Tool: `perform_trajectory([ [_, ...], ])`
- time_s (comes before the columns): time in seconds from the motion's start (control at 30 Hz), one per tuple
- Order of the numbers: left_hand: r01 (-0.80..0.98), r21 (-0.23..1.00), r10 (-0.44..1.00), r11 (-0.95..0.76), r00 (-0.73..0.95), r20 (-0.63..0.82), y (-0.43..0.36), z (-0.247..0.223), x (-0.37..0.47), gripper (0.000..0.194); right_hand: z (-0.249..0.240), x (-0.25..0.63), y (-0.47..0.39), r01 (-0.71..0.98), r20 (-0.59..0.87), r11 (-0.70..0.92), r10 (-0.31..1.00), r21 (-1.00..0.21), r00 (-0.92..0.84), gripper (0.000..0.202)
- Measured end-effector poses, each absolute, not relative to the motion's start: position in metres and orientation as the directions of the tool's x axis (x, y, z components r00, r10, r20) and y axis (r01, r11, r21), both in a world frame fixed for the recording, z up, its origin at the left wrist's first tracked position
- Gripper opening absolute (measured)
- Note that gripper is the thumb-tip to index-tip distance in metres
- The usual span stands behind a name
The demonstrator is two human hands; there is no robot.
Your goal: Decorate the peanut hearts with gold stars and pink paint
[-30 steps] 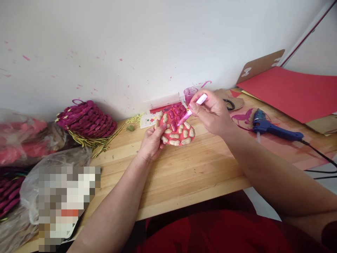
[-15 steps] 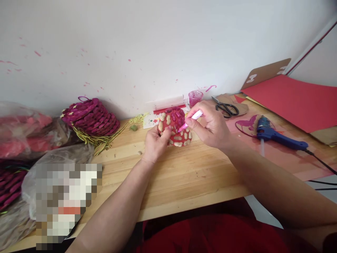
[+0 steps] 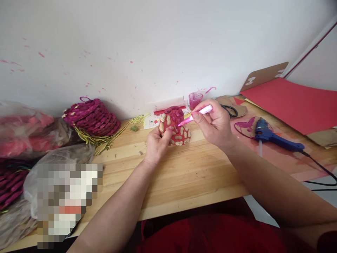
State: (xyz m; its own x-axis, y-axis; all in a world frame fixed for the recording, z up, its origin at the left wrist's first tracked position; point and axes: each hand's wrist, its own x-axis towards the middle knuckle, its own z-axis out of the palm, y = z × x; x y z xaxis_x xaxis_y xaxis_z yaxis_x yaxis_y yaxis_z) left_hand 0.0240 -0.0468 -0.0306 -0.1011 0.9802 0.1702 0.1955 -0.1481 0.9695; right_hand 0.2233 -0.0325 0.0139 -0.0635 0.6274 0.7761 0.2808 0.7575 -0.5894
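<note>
My left hand (image 3: 158,142) is closed on the left edge of a red craft piece (image 3: 180,131) covered with peanuts, thumb on its front. Peanuts at its upper right (image 3: 176,113) are coloured magenta; those at the left and bottom are still plain tan. In my right hand (image 3: 214,123) a paintbrush (image 3: 205,109) with a white handle and a pink-stained front end is pinched between thumb and fingers. Its tip meets, or nearly meets, the middle of the piece; contact is hard to make out. A pink-stained plastic cup (image 3: 195,99) stands behind my right hand.
Left on the wooden table (image 3: 184,182) are a magenta peanut craft (image 3: 94,116) with yellow cord and plastic bags (image 3: 60,154). At the right lie black-handled scissors (image 3: 233,111), a blue glue gun (image 3: 281,140) with a cable, and red sheets (image 3: 292,103). The paint-spotted wall (image 3: 158,45) rises behind.
My right hand has shifted slightly right, and the paintbrush now lies at a flatter angle with more of it showing. The left hand keeps its hold on the craft piece.
</note>
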Motion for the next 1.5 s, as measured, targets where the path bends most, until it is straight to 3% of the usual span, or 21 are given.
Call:
perform_trajectory([
  [0.17, 0.023, 0.999, 0.990, -0.038, -0.132, 0.040, -0.042, -0.029, 0.024, 0.041, 0.010, 0.222, -0.029, 0.108, 0.669, 0.671, 0.741, -0.734, -0.058, 0.023],
  [0.3, -0.139, 0.988, 0.989, 0.067, -0.124, -0.085, -0.040, -0.027, 0.026, 0.049, 0.007, 0.222, -0.027, 0.109, 0.648, 0.646, 0.761, -0.755, -0.028, 0.023],
  [0.43, -0.239, 0.969, 0.993, 0.068, -0.077, -0.089, -0.038, -0.026, 0.024, 0.057, 0.003, 0.225, -0.021, 0.093, 0.642, 0.639, 0.767, -0.763, -0.001, 0.026],
  [0.73, -0.090, 0.996, 0.995, -0.015, -0.101, 0.005, -0.035, -0.032, 0.018, 0.055, 0.000, 0.220, -0.014, 0.021, 0.523, 0.525, 0.842, -0.851, 0.130, 0.037],
  [0.87, -0.063, 0.998, 0.991, -0.011, -0.134, 0.003, -0.035, -0.032, 0.019, 0.056, 0.009, 0.231, -0.004, 0.073, 0.489, 0.486, 0.843, -0.871, 0.223, 0.037],
  [0.97, -0.101, 0.995, 0.992, 0.008, -0.127, -0.021, -0.036, -0.031, 0.020, 0.060, 0.028, 0.250, 0.016, 0.219, 0.506, 0.458, 0.817, -0.861, 0.279, 0.032],
  [1.07, -0.131, 0.991, 0.991, 0.023, -0.124, -0.039, -0.037, -0.033, 0.021, 0.059, 0.052, 0.266, 0.040, 0.513, 0.562, 0.390, 0.793, -0.765, 0.234, 0.024],
  [1.17, -0.132, 0.991, 0.994, 0.018, -0.106, -0.032, -0.038, -0.035, 0.022, 0.056, 0.071, 0.270, 0.064, 0.840, 0.416, 0.109, 0.897, -0.531, 0.147, 0.025],
  [1.27, -0.108, 0.994, 0.997, 0.016, -0.075, -0.025, -0.039, -0.036, 0.023, 0.057, 0.078, 0.264, 0.085, 0.928, 0.306, 0.004, 0.945, -0.372, 0.118, 0.025],
  [1.5, -0.029, 0.999, 0.997, 0.039, -0.070, -0.041, -0.039, -0.032, 0.024, 0.061, 0.068, 0.256, 0.113, 0.984, 0.132, -0.035, 0.989, -0.176, 0.059, 0.021],
])
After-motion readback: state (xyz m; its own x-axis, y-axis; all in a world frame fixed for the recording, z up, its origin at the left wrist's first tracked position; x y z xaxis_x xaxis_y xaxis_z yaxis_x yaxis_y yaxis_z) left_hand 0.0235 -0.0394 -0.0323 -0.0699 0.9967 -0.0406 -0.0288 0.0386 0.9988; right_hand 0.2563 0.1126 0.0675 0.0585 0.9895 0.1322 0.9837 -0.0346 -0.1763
